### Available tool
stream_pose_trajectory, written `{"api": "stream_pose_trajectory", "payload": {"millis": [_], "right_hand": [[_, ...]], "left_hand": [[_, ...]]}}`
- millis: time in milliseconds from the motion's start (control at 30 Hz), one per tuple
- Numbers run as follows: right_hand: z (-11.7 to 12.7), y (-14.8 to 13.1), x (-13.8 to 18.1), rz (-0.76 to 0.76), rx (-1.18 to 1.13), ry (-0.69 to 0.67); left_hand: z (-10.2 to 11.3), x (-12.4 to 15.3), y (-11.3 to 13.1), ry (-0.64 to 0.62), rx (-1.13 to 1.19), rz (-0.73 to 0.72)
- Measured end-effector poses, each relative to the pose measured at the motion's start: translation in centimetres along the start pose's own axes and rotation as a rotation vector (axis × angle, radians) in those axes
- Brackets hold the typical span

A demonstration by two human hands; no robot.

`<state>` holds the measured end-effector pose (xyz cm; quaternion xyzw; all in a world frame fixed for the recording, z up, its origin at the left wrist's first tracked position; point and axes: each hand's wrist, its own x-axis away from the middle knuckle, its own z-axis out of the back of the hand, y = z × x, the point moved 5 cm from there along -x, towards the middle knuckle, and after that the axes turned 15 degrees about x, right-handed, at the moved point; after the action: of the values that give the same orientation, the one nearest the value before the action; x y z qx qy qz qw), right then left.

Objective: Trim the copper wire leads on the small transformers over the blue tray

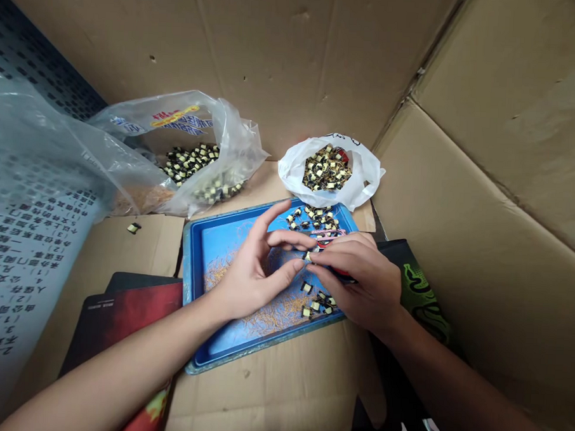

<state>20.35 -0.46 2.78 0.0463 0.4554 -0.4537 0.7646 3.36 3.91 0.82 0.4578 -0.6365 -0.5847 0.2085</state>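
Over the blue tray (215,347), my two hands meet at a small yellow-and-black coil transformer (308,256). My left hand (261,265) pinches it from the left with thumb and fingertips. From the right, the fingertips of my right hand (361,276) touch the same piece. A red-handled tool (344,275) shows under the right palm; its working end is mostly hidden. Just beyond the right fingers is a thin pink tool (328,232). More transformers lie in the tray, some near its back (316,217), some near its front right (319,304). Copper-coloured wire clippings (278,313) cover part of the tray floor.
Behind the tray, a white bag (289,171) holds many transformers with wires. A clear plastic bag (243,143) with more stands back left. One loose transformer (134,228) lies on cardboard. Cardboard walls (294,63) rise behind and at right; dark mats flank the tray.
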Motion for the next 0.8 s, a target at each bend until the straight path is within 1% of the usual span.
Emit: {"api": "stream_pose_trajectory", "payload": {"millis": [100,300,433,567,800], "right_hand": [[-0.11,0.18,0.08,-0.038,0.014,-0.001],[-0.27,0.57,0.12,-0.088,-0.015,0.005],[-0.2,0.58,0.1,-0.099,-0.048,0.017],[-0.09,0.53,0.06,-0.098,-0.062,0.025],[-0.03,0.47,0.11,-0.089,-0.093,0.018]], "left_hand": [[-0.02,-0.05,0.04,0.015,-0.016,0.015],[0.37,-0.06,0.26,-0.028,-0.135,-0.023],[0.64,0.03,0.26,-0.005,-0.223,-0.02],[0.65,0.05,0.26,0.01,-0.194,-0.017],[0.67,0.17,0.41,-0.008,-0.188,-0.049]]}}
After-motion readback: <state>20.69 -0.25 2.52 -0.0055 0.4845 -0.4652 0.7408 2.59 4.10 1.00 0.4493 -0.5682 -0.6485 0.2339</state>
